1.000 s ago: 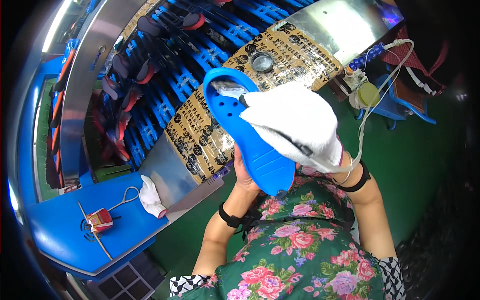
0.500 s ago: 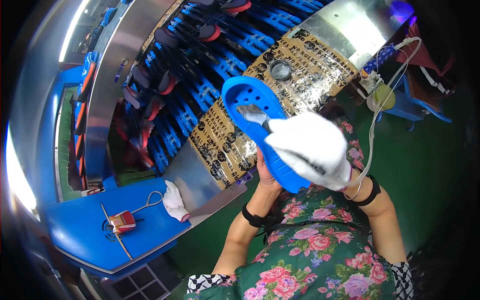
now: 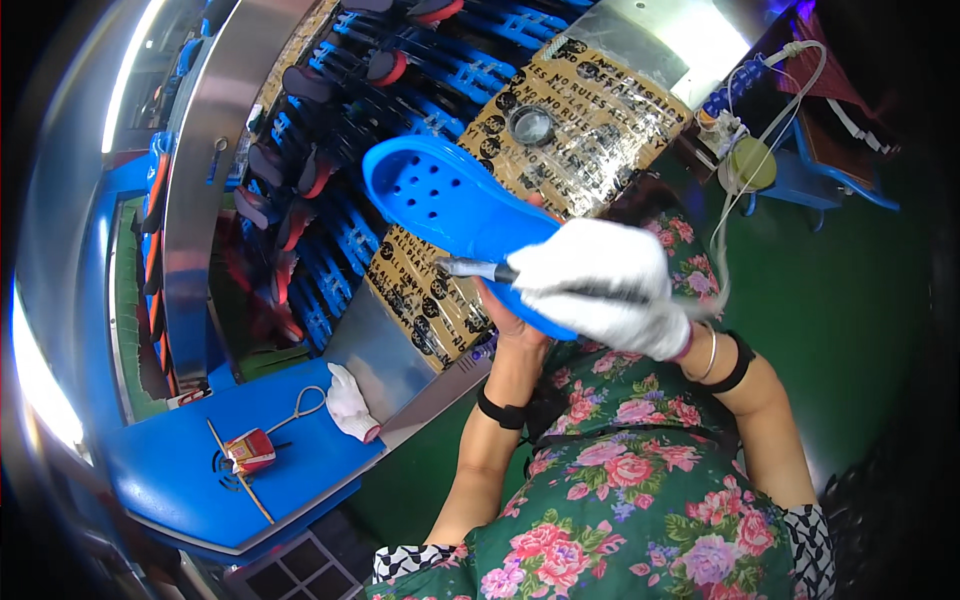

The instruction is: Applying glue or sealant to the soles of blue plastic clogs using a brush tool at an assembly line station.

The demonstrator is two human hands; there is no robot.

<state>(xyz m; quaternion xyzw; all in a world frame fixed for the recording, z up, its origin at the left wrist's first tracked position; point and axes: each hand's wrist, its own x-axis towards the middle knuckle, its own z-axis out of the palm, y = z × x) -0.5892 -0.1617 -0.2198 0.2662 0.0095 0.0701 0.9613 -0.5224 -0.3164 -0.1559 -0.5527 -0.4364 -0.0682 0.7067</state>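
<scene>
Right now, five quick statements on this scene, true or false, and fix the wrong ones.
1. The right hand holds a brush. True.
2. The left hand wears a white glove. False: it is bare; the glove is on the right one.
3. The left hand supports a blue shoe piece with holes in it. True.
4. A small round container sits on the printed brown covering. True.
5. The loose white glove lies beside that container. False: it lies well away, at the edge of the blue table.
</scene>
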